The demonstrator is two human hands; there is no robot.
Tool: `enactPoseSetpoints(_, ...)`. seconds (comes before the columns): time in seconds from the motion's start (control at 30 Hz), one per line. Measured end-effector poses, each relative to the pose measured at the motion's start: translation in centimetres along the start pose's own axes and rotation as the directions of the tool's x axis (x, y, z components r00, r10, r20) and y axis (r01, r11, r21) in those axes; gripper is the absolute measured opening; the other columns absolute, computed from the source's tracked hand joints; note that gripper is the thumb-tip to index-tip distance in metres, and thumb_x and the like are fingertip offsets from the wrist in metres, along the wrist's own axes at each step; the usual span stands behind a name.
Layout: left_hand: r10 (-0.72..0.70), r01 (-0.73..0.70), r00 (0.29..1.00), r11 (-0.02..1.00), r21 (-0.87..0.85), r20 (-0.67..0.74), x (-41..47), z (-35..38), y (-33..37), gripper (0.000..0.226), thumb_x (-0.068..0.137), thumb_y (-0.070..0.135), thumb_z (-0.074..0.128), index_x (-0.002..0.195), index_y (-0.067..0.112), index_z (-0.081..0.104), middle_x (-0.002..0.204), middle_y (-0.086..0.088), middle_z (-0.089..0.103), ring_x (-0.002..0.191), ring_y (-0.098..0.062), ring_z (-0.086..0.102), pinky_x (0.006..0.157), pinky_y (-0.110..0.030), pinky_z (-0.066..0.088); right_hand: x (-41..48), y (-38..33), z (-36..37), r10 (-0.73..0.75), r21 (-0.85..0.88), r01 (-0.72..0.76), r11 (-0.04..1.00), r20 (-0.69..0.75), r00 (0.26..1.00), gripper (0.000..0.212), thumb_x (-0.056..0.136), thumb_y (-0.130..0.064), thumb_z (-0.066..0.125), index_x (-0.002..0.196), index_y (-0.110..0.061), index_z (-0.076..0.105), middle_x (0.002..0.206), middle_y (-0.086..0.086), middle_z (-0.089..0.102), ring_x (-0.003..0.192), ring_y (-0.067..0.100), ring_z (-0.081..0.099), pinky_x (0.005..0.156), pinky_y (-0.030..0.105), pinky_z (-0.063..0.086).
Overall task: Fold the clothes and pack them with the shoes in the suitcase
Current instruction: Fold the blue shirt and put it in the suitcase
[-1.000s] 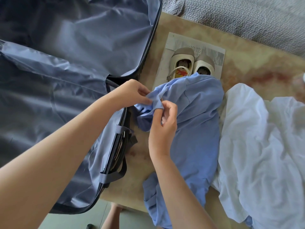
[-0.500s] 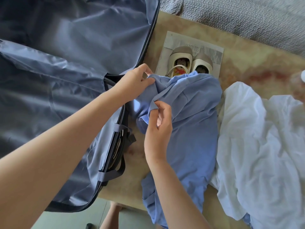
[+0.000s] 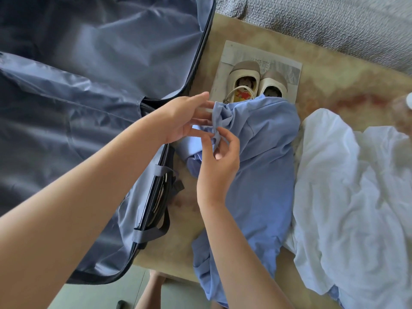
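A light blue shirt (image 3: 263,166) lies lengthwise on the table, its far end bunched up. My right hand (image 3: 219,157) pinches a gathered fold of that blue cloth near the top left. My left hand (image 3: 185,118) hovers beside the bunch with straight spread fingers, touching the cloth's edge. A pair of beige children's shoes (image 3: 256,82) stands on a sheet of paper (image 3: 287,68) just beyond the shirt, their heels partly covered by it. The open blue-grey suitcase (image 3: 89,85) fills the left side. A crumpled white garment (image 3: 352,197) lies to the right.
The beige marbled table (image 3: 334,85) carries everything; its near edge runs below the suitcase corner. A grey textured sofa (image 3: 334,25) borders the far side. Suitcase straps and handle (image 3: 160,197) lie beside the shirt. Green floor and a leg show below.
My left hand let go of the shirt's corner and opened its fingers. My right hand kept its pinch on the fold and shifted slightly right.
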State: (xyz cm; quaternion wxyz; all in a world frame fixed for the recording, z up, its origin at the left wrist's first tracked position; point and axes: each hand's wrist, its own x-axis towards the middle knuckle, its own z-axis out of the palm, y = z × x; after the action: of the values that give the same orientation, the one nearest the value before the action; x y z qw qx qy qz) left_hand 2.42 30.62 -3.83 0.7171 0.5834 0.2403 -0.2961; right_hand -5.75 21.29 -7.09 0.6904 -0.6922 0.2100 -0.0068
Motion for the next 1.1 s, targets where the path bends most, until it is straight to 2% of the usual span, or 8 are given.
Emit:
enactPoseSetpoints(0.17,0.033,-0.033,0.999,0.999,-0.021,-0.021,0.2,0.1,-0.2,0.036,0.103,0.028,0.036,0.114,0.004,0.061,0.096,-0.011,0.067,0.082,-0.018,0.066,0.068,-0.031,0.06,0.5,-0.3,-0.1,-0.039,-0.032,0.038,0.999,-0.05,0.998,0.008,0.093,-0.014,0.06,0.096,-0.021,0.059,0.08,-0.022,0.067,0.08,-0.005,0.063,0.068,0.009,0.044)
enactPoseSetpoints(0.23,0.12,-0.104,0.99,0.976,0.192,-0.073,0.5,-0.2,-0.9,0.03,0.101,0.016,0.041,0.119,0.002,0.06,0.104,-0.013,0.067,0.095,-0.022,0.066,0.08,-0.035,0.058,0.8,-0.2,-0.3,-0.052,-0.029,0.05,0.998,-0.075,0.996,0.007,0.095,-0.01,0.056,0.096,-0.017,0.06,0.077,-0.024,0.065,0.08,-0.005,0.064,0.07,0.01,0.045)
enactPoseSetpoints(0.33,0.236,-0.115,0.97,0.643,0.757,-0.053,0.7,-1.1,-2.3,0.026,0.093,0.013,0.048,0.112,0.018,0.064,0.107,-0.003,0.069,0.105,-0.02,0.062,0.096,-0.036,0.048,1.1,-0.4,-0.5,-0.056,-0.019,0.054,0.998,-0.092,0.994,0.008,0.096,-0.01,0.055,0.099,-0.014,0.061,0.082,-0.019,0.066,0.084,-0.003,0.065,0.072,0.013,0.048)
enactPoseSetpoints(0.4,0.187,-0.081,0.982,0.53,0.844,-0.023,0.3,-1.6,-2.8,0.022,0.09,0.019,0.052,0.105,0.028,0.064,0.106,0.002,0.068,0.102,-0.018,0.061,0.096,-0.035,0.045,1.3,-0.4,-0.7,-0.053,-0.015,0.052,0.999,-0.097,0.994,0.008,0.096,-0.009,0.055,0.1,-0.013,0.061,0.082,-0.022,0.064,0.083,-0.008,0.064,0.071,0.01,0.046)
enactPoseSetpoints(0.7,0.364,-0.19,0.931,0.566,0.802,-0.036,-1.9,-2.8,-3.3,0.017,0.077,0.016,0.074,0.093,0.02,0.069,0.076,0.003,0.069,0.072,-0.013,0.062,0.078,-0.032,0.051,1.7,-0.8,-0.8,-0.031,-0.017,0.029,0.999,-0.093,0.995,0.011,0.096,-0.01,0.056,0.105,-0.013,0.06,0.086,-0.023,0.062,0.084,-0.013,0.061,0.073,0.009,0.045)
enactPoseSetpoints(0.87,0.511,-0.218,0.831,0.661,0.718,-0.219,-3.9,-3.4,-3.1,0.006,0.083,0.022,0.069,0.078,0.024,0.069,0.061,0.015,0.06,0.052,0.007,0.051,0.055,-0.006,0.038,0.9,-0.7,-0.6,0.005,-0.056,-0.008,0.998,-0.063,0.998,0.02,0.098,-0.014,0.053,0.117,-0.009,0.053,0.081,-0.028,0.058,0.08,-0.02,0.057,0.069,0.005,0.043)
enactPoseSetpoints(1.03,0.423,-0.274,0.807,0.886,0.374,-0.411,-5.8,-4.4,-3.3,0.012,0.085,0.02,0.067,0.073,0.023,0.066,0.07,-0.005,0.058,0.056,-0.005,0.057,0.072,-0.042,0.057,-0.6,-2.2,0.2,-0.106,-0.065,0.097,0.993,-0.157,0.982,0.006,0.093,-0.008,0.059,0.091,-0.009,0.064,0.083,-0.015,0.066,0.08,-0.009,0.062,0.07,0.007,0.044)
enactPoseSetpoints(1.1,0.416,-0.302,0.798,0.902,0.309,-0.435,-6.3,-4.1,-3.3,0.013,0.087,0.016,0.066,0.074,0.021,0.066,0.069,-0.003,0.062,0.057,-0.007,0.059,0.066,-0.037,0.06,-1.3,-3.1,1.1,-0.201,-0.083,0.188,0.979,-0.187,0.962,0.005,0.09,-0.01,0.064,0.09,-0.009,0.07,0.087,-0.009,0.068,0.085,0.004,0.064,0.072,0.012,0.046)
